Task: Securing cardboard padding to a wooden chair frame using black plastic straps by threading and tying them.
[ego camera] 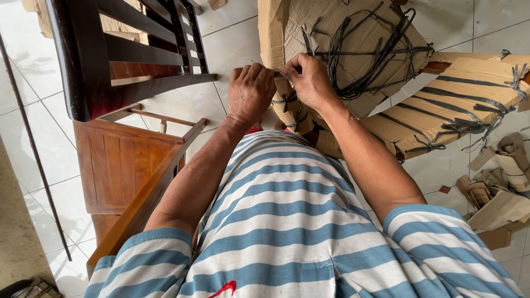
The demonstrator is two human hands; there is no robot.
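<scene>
Head view, looking down past a blue-and-white striped shirt [287, 232]: both hands meet at upper centre of the frame. The left hand [251, 91] is curled into a fist, fingers together, pressed on the cardboard wrapping [353, 33]; whether it grips a strand I cannot tell. The right hand [310, 81] pinches a black plastic strap [361, 58] between thumb and fingertips, right against the left. More straps tangle across the cardboard toward the upper right. A dark wooden chair [110, 60] fills the upper left, torn cardboard scraps [497, 204] lie at the right edge on the white tiled floor [441, 160].
</scene>
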